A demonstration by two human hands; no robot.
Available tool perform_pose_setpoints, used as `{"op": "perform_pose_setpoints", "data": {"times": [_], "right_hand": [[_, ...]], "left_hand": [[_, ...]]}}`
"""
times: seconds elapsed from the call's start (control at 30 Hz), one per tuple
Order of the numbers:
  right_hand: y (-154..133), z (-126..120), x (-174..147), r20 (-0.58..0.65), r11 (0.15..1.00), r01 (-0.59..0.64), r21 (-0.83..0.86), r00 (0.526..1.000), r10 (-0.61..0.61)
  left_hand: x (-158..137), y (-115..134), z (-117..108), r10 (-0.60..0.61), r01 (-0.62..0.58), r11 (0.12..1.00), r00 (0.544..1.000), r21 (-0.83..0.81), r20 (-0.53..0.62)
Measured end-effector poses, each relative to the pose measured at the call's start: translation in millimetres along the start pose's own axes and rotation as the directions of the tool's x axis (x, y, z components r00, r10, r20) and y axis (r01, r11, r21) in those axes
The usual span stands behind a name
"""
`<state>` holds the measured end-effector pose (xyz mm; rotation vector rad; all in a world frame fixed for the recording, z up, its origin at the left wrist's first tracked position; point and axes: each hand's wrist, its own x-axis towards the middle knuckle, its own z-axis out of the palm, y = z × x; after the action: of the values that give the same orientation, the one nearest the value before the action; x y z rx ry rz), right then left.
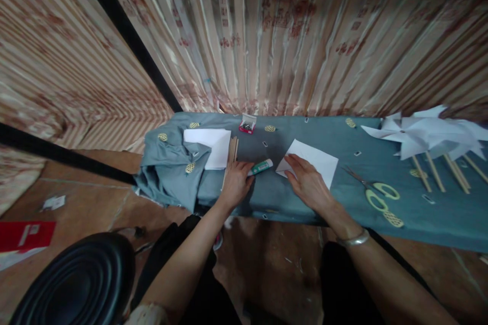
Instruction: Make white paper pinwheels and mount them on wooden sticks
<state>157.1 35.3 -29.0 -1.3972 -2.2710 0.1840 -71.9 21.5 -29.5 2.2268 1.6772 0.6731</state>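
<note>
My left hand (237,180) is closed around one end of a green glue stick with a white end (262,167), which points right, toward the paper. My right hand (307,183) rests on a white square of paper (319,158). Its fingers are stretched out over the paper's left corner, and the thumb is apart from them. Close by my left hand lies a bundle of thin wooden sticks (233,150), partly hidden by that hand. To the right of the paper are scissors with light green handles (375,192), their blades parted.
Blue-grey cloth (274,203) covers the narrow table. Left are more white sheets (220,152); behind stands a small red box of metal pieces (247,125). Several white paper pinwheels on sticks (430,134) lie far right. A black round stool (76,284) stands lower left; a curtain (267,35) hangs behind.
</note>
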Motion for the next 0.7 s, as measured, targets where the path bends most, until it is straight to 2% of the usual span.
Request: {"op": "perform_pose_setpoints", "data": {"times": [0.1,0.17,0.2,0.23,0.3,0.37,0.4,0.47,0.53,0.6,0.7], "right_hand": [[-8,2,4,-0.019,0.988,-0.048,0.147,0.999,0.051],[-12,2,5,-0.009,0.926,-0.156,0.345,0.986,0.169],[-14,1,5,0.031,0.849,-0.232,0.475,0.968,0.247],[-16,1,6,0.100,0.733,-0.313,0.604,0.942,0.321],[-22,-1,6,0.278,0.428,-0.448,0.785,0.872,0.403],[-28,-4,5,0.410,0.161,-0.510,0.845,0.811,0.418],[-30,-6,5,0.448,0.068,-0.520,0.852,0.789,0.420],[-31,-10,3,0.487,-0.053,-0.516,0.855,0.765,0.422],[-26,-13,-1,0.500,-0.130,-0.498,0.858,0.747,0.437],[-14,-15,-5,0.493,-0.203,-0.456,0.867,0.717,0.493],[14,-19,-14,0.465,-0.305,-0.351,0.885,0.663,0.587]], "left_hand": [[2,-1,0,-0.051,0.047,0.991,0.998,-0.125,-0.029],[2,2,2,-0.113,0.095,0.945,0.993,-0.314,-0.039],[2,5,4,-0.147,0.123,0.895,0.989,-0.428,-0.022],[2,9,5,-0.175,0.154,0.828,0.985,-0.539,0.013],[0,18,9,-0.190,0.212,0.671,0.975,-0.710,0.111],[-1,28,13,-0.151,0.247,0.542,0.969,-0.803,0.196],[-2,33,13,-0.127,0.254,0.495,0.967,-0.831,0.219],[-2,42,15,-0.105,0.262,0.431,0.965,-0.864,0.241],[-2,47,16,-0.121,0.288,0.410,0.957,-0.865,0.262],[-1,48,18,-0.156,0.326,0.438,0.945,-0.838,0.287],[3,42,19,-0.194,0.326,0.583,0.945,-0.744,0.262]]}}
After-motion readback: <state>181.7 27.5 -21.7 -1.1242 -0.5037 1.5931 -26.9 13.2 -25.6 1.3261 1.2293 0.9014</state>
